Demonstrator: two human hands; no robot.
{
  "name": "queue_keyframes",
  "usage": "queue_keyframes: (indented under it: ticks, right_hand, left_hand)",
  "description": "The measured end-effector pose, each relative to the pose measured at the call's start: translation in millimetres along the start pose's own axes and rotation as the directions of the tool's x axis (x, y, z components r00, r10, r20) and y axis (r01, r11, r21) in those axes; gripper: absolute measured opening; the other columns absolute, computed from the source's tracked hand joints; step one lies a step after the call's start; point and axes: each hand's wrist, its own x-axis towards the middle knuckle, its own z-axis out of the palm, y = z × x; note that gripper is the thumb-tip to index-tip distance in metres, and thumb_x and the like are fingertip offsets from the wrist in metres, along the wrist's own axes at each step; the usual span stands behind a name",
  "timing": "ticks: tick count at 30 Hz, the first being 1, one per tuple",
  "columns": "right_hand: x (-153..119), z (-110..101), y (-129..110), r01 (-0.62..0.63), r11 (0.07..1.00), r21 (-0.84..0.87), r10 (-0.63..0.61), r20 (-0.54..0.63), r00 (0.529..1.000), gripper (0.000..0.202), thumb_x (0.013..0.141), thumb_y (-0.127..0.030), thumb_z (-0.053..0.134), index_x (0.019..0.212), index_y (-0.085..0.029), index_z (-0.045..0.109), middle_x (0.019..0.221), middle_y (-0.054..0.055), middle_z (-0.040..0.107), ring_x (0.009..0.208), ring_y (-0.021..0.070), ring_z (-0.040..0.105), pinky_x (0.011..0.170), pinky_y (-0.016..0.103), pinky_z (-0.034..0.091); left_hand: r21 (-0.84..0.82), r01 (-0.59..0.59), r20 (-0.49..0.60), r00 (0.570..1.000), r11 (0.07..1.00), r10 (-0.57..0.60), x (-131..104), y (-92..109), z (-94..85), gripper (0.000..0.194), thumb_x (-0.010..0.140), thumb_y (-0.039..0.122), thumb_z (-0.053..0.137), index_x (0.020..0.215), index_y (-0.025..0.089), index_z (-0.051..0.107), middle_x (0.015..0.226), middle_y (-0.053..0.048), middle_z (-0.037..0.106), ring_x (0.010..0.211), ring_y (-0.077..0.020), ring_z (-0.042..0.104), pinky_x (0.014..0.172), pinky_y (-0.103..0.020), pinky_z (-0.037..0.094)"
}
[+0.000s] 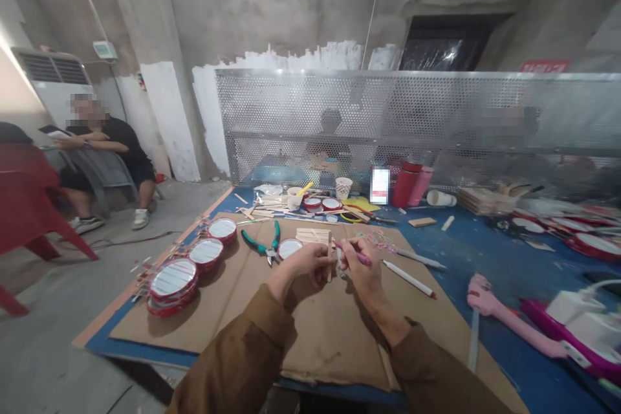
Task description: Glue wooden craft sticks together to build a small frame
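Note:
My left hand (pixel 310 263) pinches a thin wooden stick (pixel 330 262) held upright over the cardboard sheet (pixel 242 336). Close on its right, my right hand (pixel 361 266) is closed around a pink-purple pen (pixel 358 255), its tip near the stick. Behind my hands lie a row of flat wooden sticks (pixel 313 234) and a small round red-rimmed piece (pixel 290 248). Teal-handled pliers (pixel 266 249) rest open to the left of them. A white marker with a red end (pixel 410 279) lies to the right of my right hand.
Stacked red-rimmed drum-like discs (pixel 173 281) line the cardboard's left side. Cups (pixel 344 188), a red bottle (pixel 406 185) and a lit phone (pixel 380 185) stand at the back, before a perforated metal screen (pixel 291 103). A pink tool (pixel 514 323) and power strip (pixel 557 336) lie right. A person sits far left.

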Motion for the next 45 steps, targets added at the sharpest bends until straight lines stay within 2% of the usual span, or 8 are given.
queue_keyframes:
  ticks: [6, 9, 12, 17, 27, 45]
  right_hand:
    - [-0.1, 0.0, 0.9, 0.045, 0.996, -0.070, -0.041, 0.060, 0.997, 0.033, 0.081, -0.052, 0.058, 0.073, -0.020, 0.056, 0.054, -0.004, 0.056, 0.043, 0.0108, 0.051, 0.043, 0.021, 0.043]
    - [0.3, 0.0, 1.5, 0.040, 0.994, -0.102, -0.036, 0.038, 0.999, 0.035, 0.080, -0.054, 0.058, 0.071, -0.020, 0.056, 0.055, -0.003, 0.056, 0.044, 0.0107, 0.051, 0.042, 0.021, 0.043]
    - [1.2, 0.2, 1.7, 0.021, 0.997, -0.077, -0.021, 0.009, 1.000, 0.036, 0.080, -0.055, 0.057, 0.073, -0.020, 0.055, 0.057, -0.003, 0.057, 0.043, 0.0107, 0.051, 0.042, 0.022, 0.043]
    - [1.1, 0.6, 2.3, 0.060, 0.995, -0.074, -0.056, 0.059, 0.997, 0.033, 0.081, -0.053, 0.058, 0.076, -0.020, 0.056, 0.059, -0.004, 0.057, 0.047, 0.0110, 0.054, 0.047, 0.022, 0.045]
    - [3.2, 1.3, 0.0, 0.030, 0.999, -0.020, -0.029, 0.044, 0.999, 0.036, 0.078, -0.056, 0.061, 0.075, -0.020, 0.057, 0.059, -0.003, 0.059, 0.046, 0.0111, 0.055, 0.046, 0.022, 0.047]
    - [5.7, 0.3, 3.4, 0.027, 0.999, -0.019, -0.027, 0.032, 0.999, 0.032, 0.081, -0.051, 0.059, 0.075, -0.020, 0.055, 0.058, -0.004, 0.056, 0.044, 0.0098, 0.052, 0.044, 0.021, 0.041]
  left_hand:
    - [-0.012, 0.002, 0.000, 1.000, 1.000, -0.002, 0.8, -1.1, 0.7, 0.035, 0.080, 0.049, 0.062, 0.077, 0.015, 0.052, 0.051, 0.001, 0.057, 0.039, -0.0100, 0.053, 0.041, -0.021, 0.043]
    - [-0.021, -0.003, 0.002, 1.000, 1.000, 0.003, 1.3, -2.8, 0.0, 0.036, 0.079, 0.050, 0.063, 0.079, 0.015, 0.051, 0.052, 0.001, 0.057, 0.039, -0.0098, 0.053, 0.042, -0.020, 0.043]
    - [-0.037, -0.007, 0.011, 1.000, 0.999, 0.007, 1.5, -3.4, -0.9, 0.037, 0.078, 0.051, 0.064, 0.080, 0.016, 0.050, 0.053, 0.001, 0.057, 0.040, -0.0103, 0.054, 0.042, -0.021, 0.043]
    - [-0.017, 0.000, 0.024, 1.000, 1.000, 0.001, 1.4, -2.9, -1.1, 0.034, 0.082, 0.048, 0.060, 0.081, 0.016, 0.051, 0.054, 0.001, 0.058, 0.040, -0.0108, 0.054, 0.042, -0.021, 0.044]
    - [-0.041, -0.010, 0.022, 1.000, 0.999, 0.011, -0.1, -0.8, -0.6, 0.033, 0.081, 0.047, 0.062, 0.082, 0.015, 0.052, 0.054, 0.001, 0.058, 0.040, -0.0095, 0.054, 0.042, -0.019, 0.043]
    - [-0.035, -0.002, 0.018, 1.000, 0.999, 0.002, -2.2, 3.2, 0.8, 0.028, 0.082, 0.041, 0.062, 0.085, 0.015, 0.054, 0.053, 0.002, 0.057, 0.040, -0.0097, 0.053, 0.042, -0.020, 0.042]
